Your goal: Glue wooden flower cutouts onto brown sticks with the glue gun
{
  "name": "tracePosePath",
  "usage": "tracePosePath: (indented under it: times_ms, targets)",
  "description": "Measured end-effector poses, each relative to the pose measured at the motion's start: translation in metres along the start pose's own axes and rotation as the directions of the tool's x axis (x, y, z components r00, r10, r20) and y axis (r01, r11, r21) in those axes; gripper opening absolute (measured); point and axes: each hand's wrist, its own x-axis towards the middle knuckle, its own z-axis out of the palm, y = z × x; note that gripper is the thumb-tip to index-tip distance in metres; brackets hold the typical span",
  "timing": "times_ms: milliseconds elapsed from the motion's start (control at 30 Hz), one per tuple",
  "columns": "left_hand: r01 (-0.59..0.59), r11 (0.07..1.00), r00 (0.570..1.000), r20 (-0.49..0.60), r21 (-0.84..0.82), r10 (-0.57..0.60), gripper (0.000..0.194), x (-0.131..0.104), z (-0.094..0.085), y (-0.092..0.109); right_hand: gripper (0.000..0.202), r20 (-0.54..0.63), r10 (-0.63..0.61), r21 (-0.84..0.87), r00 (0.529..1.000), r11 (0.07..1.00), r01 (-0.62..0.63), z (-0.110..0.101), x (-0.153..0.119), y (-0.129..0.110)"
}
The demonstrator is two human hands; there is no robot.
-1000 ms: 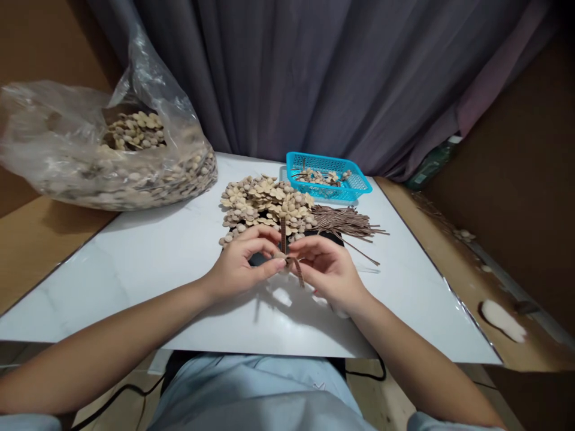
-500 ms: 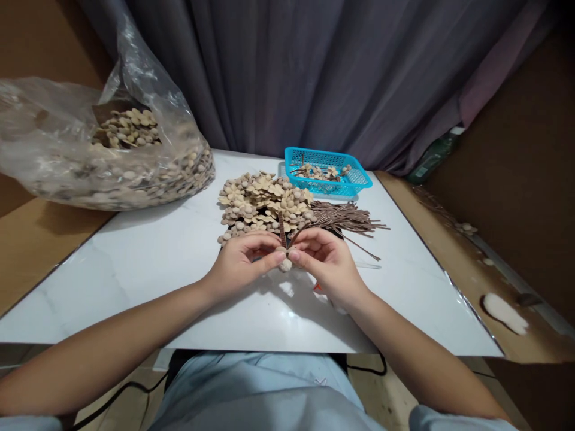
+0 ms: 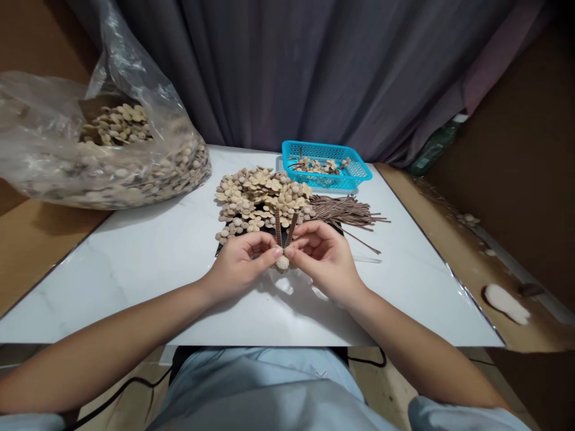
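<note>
Both hands meet at the middle of the table, pinching one small beige fabric flower piece (image 3: 283, 263) with rounded petals. A brown ribbon strip (image 3: 290, 230) rises from it as two ends in a narrow V. My left hand (image 3: 245, 260) is closed, its thumb and forefinger on the flower's left side. On the right side, the thumb and fingers of my right hand (image 3: 326, 257) pinch the flower near the ribbon's base. Just beyond lies a heap of similar beige flower pieces (image 3: 260, 194) on a black surface. Right of the heap is a bundle of brown strips (image 3: 348, 212).
A blue plastic basket (image 3: 359, 175) with several flower pieces and strips stands at the back. At the left sits a large clear bag (image 3: 135, 185) full of flower pieces. A grey curtain (image 3: 269, 72) hangs behind the white table (image 3: 179, 326). Cardboard (image 3: 507, 263) borders the right side.
The right-hand ribbon end, slanted toward my right fingers before, now stands more upright beside the other. Both hands still pinch the flower. The view has shifted slightly.
</note>
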Motion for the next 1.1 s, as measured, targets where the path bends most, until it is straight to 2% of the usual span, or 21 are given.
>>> tracePosePath:
  times_ms: [167,367,467,567,667,767,933,1100]
  targets:
    - [-0.059,0.997,0.998,-0.022,-0.045,0.058,0.014,-0.004,0.003,0.003,0.033,-0.025,-0.059,0.012,0.998,0.998,0.059,0.002,-0.003,-0.002]
    - [-0.161,0.987,0.973,-0.171,-0.014,0.157,0.013,-0.009,0.002,0.002,0.025,-0.061,-0.16,0.023,0.985,0.987,0.162,0.004,-0.009,-0.003]
    - [-0.192,0.981,0.967,-0.173,-0.002,0.189,0.014,-0.01,0.0,0.001,0.025,-0.062,-0.187,0.027,0.98,0.982,0.189,0.004,-0.01,-0.005]
    - [-0.211,0.977,0.972,-0.108,-0.02,0.208,0.018,-0.011,-0.001,0.001,0.027,-0.074,-0.191,0.016,0.979,0.981,0.193,0.004,-0.009,-0.005]
    - [-0.181,0.983,0.982,-0.055,-0.018,0.18,0.015,-0.01,-0.001,0.001,0.029,-0.096,-0.184,0.0,0.978,0.983,0.185,0.003,-0.008,-0.005]
    - [-0.122,0.992,0.99,-0.067,-0.021,0.12,0.009,-0.007,0.002,0.004,0.028,-0.12,-0.191,-0.033,0.974,0.982,0.188,0.002,-0.008,-0.004]
    - [0.026,0.988,0.999,-0.041,-0.155,-0.033,0.007,-0.002,0.006,0.01,0.028,-0.135,-0.187,-0.093,0.973,0.98,0.175,0.001,-0.007,0.0]
    - [0.098,0.96,0.995,-0.008,-0.261,-0.104,0.009,-0.001,0.006,0.007,0.026,-0.107,-0.142,-0.044,0.984,0.99,0.138,0.001,-0.006,0.002]
